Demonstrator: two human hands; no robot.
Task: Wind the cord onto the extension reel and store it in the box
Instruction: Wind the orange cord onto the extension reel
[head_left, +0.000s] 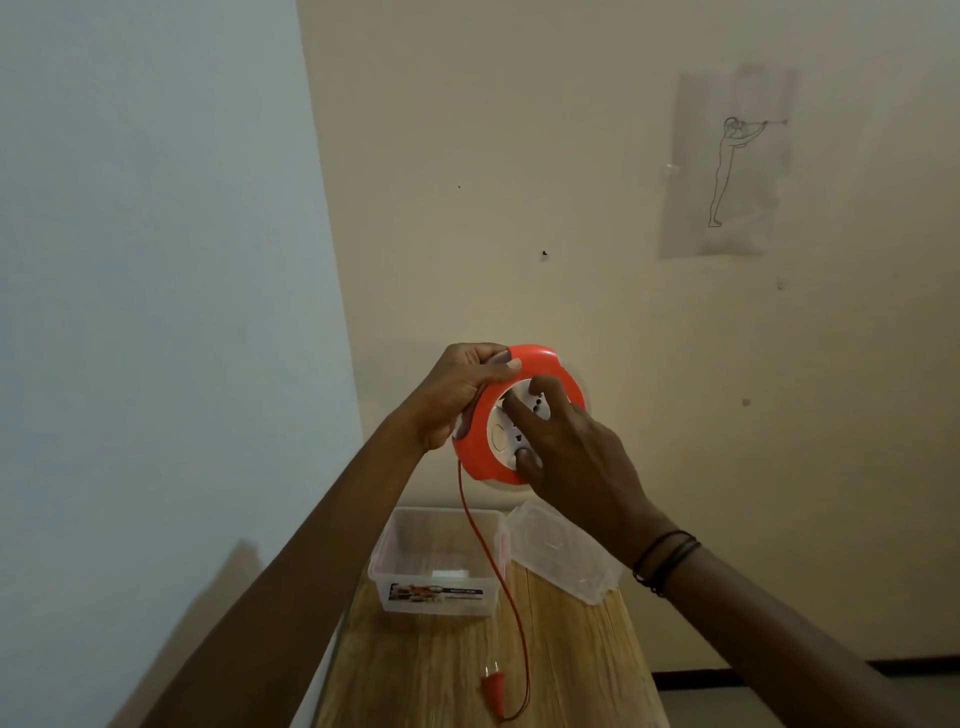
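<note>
Extension reel (500, 428), orange rim with a white socket face: held in the air in front of the wall, above the far end of the worktop (571, 670), not in the box.

Left hand (457, 389): grips the reel's left edge, thumb laid over the orange rim, fingers wrapped behind. Forearm reaches up and forward from lower left.

Right hand (576, 457): fingers curled onto the white face, thumb at its lower edge, so it grasps the hub. Wrist slightly bent, dark wristbands (665, 561) on it.

Below, left to right: clear plastic box (387, 582), open and standing on the worktop; red cord (488, 551) hanging from the reel's lower left, passing in front of the box and looping down to the plug (492, 686), which lies on the worktop; box lid (561, 551) propped just beside the box on its right.

Judgement: winding step in hand. A fair length of cord is out, so storage is some way off. Next move likely calls for the right hand to rotate the hub while the left steadies the housing, until the plug is drawn up to the rim. Then lower the reel into the box.
</note>
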